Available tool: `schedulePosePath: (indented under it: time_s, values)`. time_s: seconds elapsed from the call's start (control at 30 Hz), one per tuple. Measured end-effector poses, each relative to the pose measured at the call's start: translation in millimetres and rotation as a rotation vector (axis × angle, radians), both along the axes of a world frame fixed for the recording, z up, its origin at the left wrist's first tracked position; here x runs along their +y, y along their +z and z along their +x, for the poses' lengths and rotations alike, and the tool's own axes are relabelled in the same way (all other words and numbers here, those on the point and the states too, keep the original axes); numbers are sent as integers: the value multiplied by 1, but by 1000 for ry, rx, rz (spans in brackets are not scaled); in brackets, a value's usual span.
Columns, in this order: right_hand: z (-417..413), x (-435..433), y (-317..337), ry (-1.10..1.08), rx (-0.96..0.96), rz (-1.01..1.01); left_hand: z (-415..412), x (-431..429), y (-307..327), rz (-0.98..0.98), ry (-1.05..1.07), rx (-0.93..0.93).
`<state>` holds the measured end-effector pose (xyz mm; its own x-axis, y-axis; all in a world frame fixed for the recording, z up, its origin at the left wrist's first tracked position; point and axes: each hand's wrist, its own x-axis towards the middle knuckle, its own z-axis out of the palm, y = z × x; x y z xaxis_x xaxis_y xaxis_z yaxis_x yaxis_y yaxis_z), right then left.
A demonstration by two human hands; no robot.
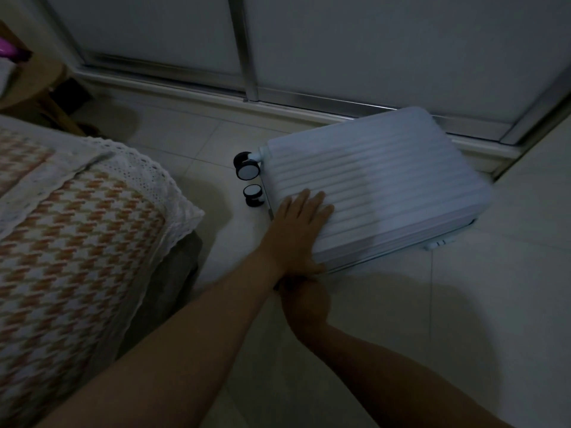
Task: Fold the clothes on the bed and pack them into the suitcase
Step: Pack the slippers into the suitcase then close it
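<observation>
A pale blue ribbed hard-shell suitcase [386, 180] lies flat and closed on the tiled floor, its wheels [247, 169] pointing left. My left hand [301, 230] rests flat on the lid's near left corner, fingers straight. My right hand [304, 299] is just below it at the suitcase's near edge; its fingers are hidden under the left hand and in shadow, so its grip is unclear. The bed [61, 242] with an orange-and-white houndstooth cover and lace trim fills the left side. No clothes show on the visible part.
Sliding wardrobe doors [340, 41] with metal rails run along the back, right behind the suitcase. A wooden piece of furniture [37, 88] stands at the far left behind the bed. Tiled floor [479, 319] stretches to the right and front.
</observation>
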<state>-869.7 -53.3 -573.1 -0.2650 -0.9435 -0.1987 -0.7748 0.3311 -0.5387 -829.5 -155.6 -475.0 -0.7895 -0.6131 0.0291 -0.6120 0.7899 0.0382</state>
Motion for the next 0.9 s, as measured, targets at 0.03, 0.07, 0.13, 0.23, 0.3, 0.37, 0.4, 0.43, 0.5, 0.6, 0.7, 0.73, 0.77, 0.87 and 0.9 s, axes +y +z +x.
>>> schedulePosePath:
  time_s: [0.03, 0.07, 0.13, 0.23, 0.3, 0.37, 0.4, 0.43, 0.5, 0.6, 0.7, 0.73, 0.77, 0.87, 0.9]
  values:
    - [-6, 1, 3, 11, 147, -103, -1, -1, 0, -8, -8, 9]
    - [-16, 5, 0, 31, 260, -195, -1, -3, 0, -19, -20, 13]
    - [-30, 7, 12, 113, 348, -296, 0, -9, 5, -41, -44, 5]
    - [-59, 9, 11, 243, 431, -292, 3, -21, 13, -32, -54, 3]
    - [-84, 10, 15, 289, 483, -307, 5, -29, 19, -12, -58, 17]
    - [-113, 6, 19, 329, 530, -313, 8, -34, 20, -7, -65, 29]
    - [-130, 6, 23, 348, 538, -289, 9, -35, 19, -3, -66, 37]
    - [-149, 6, 28, 364, 532, -242, 10, -35, 18, 7, -63, 45]
    - [-196, 5, 35, 352, 553, -118, 10, -35, 17, 12, -45, 58]
    - [-264, 10, 49, 284, 607, -2, 1, -34, 18, 0, -17, 27]
    - [-298, 11, 58, 319, 639, 27, -27, -29, 19, 18, -48, -23]
    - [-304, 8, 57, 349, 639, 28, -43, -26, 20, 11, -69, -15]
    - [-308, 4, 56, 387, 638, 24, -64, -23, 22, 12, -80, 16]
    - [-324, -5, 56, 537, 645, 27, -137, -19, 30, 77, -75, 111]
    - [-329, -6, 57, 569, 626, 51, -161, -18, 30, 92, -73, 108]
